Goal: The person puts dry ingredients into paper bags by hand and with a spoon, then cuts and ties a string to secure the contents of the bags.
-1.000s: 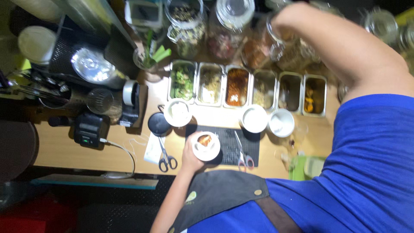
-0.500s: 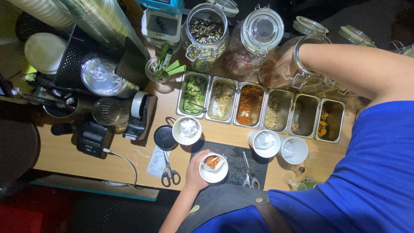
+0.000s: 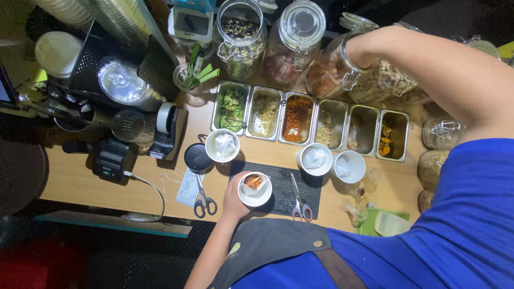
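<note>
Cup [image 3: 255,189] of white paper, with orange-brown pieces inside, is gripped by the left hand [image 3: 234,197], whose fingers are wrapped around its side. It is held over the near left corner of a black ridged mat [image 3: 278,187] on the wooden counter [image 3: 80,182]. The right arm is stretched out over the counter toward a large glass jar [image 3: 334,69] with a wire clasp; the right hand itself is hidden behind the arm and jar, so its grip cannot be told. Three more white cups [image 3: 222,145] [image 3: 314,159] [image 3: 348,166] are set along the far edge of the mat. Behind them a row of steel trays [image 3: 297,118] is filled with green, pale and reddish ingredients. Black-handled scissors [image 3: 203,199] are laid just left of the held cup, red-handled scissors [image 3: 299,199] on the mat to its right.
</note>
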